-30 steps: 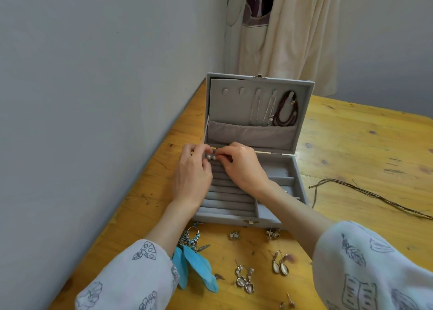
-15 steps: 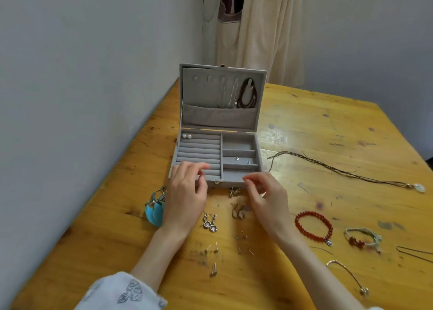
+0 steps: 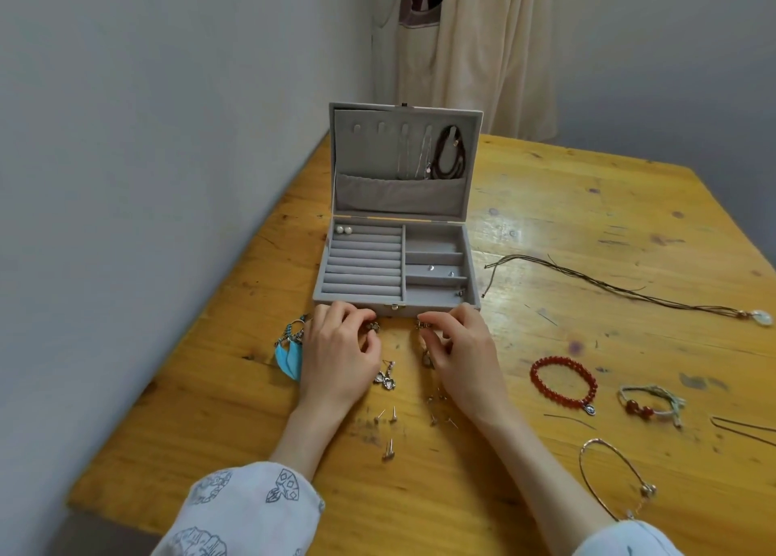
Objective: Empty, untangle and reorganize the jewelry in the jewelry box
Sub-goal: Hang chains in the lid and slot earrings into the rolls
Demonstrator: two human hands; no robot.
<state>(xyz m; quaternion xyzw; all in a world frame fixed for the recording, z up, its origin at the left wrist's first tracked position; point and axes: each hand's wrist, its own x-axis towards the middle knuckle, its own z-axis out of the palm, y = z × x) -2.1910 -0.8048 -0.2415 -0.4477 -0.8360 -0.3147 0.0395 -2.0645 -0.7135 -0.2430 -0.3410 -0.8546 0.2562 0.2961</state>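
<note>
jewelry box (image 3: 361,301): grey velvet, lid standing open, on the wooden table (image 3: 588,228) close to the wall (image 3: 147,156).
lid: dark cord necklace (image 3: 451,152) and thin silver chains (image 3: 413,156) hang from hooks above a fabric pocket.
ring rolls: pair of pearl studs (image 3: 343,230) in the far left corner of the rolls.
right compartments: a few tiny silver pieces, too small to name.
left hand (image 3: 336,358): just in front of the box, thumb and forefinger pinching a small silver earring (image 3: 372,326) on the table.
right hand (image 3: 460,351): beside it, fingers curled, tips pinching another small earring (image 3: 423,325) at the box front.
feather earrings (image 3: 289,351): blue, left of the left hand.
drop earrings (image 3: 385,378): between the hands.
stud earrings (image 3: 388,415): scattered between the wrists.
red bead bracelet (image 3: 562,381): right of the right hand.
cord bracelet (image 3: 648,402): further right.
thin bangle (image 3: 613,478): near edge, right.
pendant necklace (image 3: 621,288): long cord stretched right of the box.
</note>
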